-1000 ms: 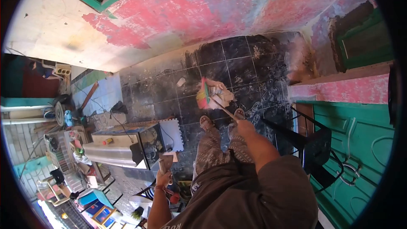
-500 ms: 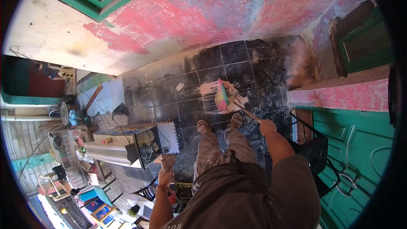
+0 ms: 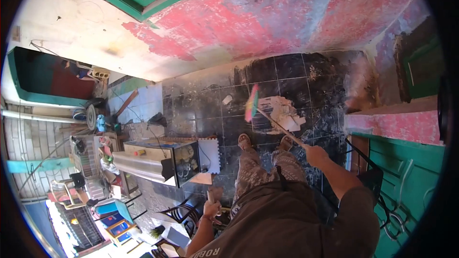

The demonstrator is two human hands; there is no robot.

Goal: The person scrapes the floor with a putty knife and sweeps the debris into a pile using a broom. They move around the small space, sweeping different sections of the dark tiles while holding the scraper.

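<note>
I stand on dark floor tiles (image 3: 210,105) and look down at my sandalled feet. My right hand (image 3: 317,154) grips the long handle of a broom whose colourful head (image 3: 251,103) sits left of a pile of pale debris (image 3: 284,112). My left hand (image 3: 211,208) hangs at my side and holds a small flat tool (image 3: 213,194) with a wooden handle, possibly a scraper. A single pale scrap (image 3: 227,99) lies on the tiles further left.
A peeling pink wall (image 3: 267,14) runs ahead. A green door (image 3: 406,167) and a black metal chair (image 3: 370,174) are on my right. A glass tank on a stand (image 3: 165,157), stools and clutter fill the left side.
The broom head has swung from the right of the debris pile to its left side. My view shifted, so the floor and feet now sit further right and lower.
</note>
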